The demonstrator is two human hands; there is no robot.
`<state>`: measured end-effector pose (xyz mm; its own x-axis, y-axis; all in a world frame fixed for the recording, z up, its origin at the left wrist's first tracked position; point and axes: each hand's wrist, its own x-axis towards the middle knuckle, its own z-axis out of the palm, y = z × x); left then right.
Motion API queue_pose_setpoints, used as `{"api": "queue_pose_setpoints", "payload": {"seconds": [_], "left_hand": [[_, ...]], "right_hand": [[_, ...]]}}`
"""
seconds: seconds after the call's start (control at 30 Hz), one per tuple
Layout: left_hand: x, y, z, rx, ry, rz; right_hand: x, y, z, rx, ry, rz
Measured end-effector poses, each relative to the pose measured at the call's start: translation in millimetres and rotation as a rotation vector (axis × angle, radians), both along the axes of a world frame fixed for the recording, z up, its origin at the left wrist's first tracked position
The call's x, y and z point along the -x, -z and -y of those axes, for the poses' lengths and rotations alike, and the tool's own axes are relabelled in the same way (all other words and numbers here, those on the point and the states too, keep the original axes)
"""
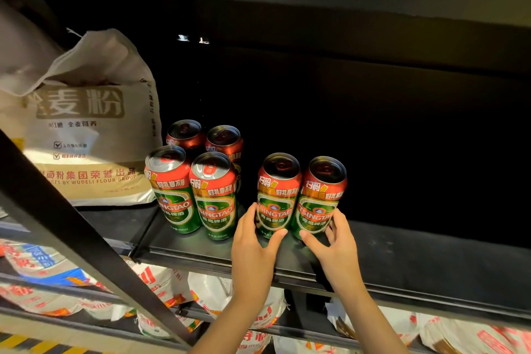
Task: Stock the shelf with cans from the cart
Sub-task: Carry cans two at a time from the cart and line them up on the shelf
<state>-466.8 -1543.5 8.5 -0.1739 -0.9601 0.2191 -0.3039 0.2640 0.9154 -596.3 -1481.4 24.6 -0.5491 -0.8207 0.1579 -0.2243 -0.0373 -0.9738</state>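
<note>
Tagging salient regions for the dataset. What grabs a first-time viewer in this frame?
First the red-and-green beer cans on the dark shelf: the left hand holds one can and the right hand holds another at the shelf's front. Left of them stands a block of four cans, two in front, two behind. Further left, a pale flour sack stands out against the black interior.

We see a beige flour sack (86, 135) well left of the fingers, a black diagonal strut (86, 241) beside it, and printed bags (212, 293) below them.
</note>
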Motion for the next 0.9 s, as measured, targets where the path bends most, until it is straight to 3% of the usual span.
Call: {"api": "queue_pose_setpoints", "payload": {"seconds": [0.3, 0.67, 0.9], "left_hand": [[7, 4, 1, -0.052, -0.071, -0.115], [11, 6, 1, -0.014, -0.101, -0.064], [23, 6, 1, -0.101, -0.18, -0.153]], "right_hand": [[0, 2, 2, -0.034, -0.002, -0.031], [-3, 6, 6, -0.066, 0.018, -0.085], [-4, 7, 12, -0.089, 0.031, -0.044]]}}
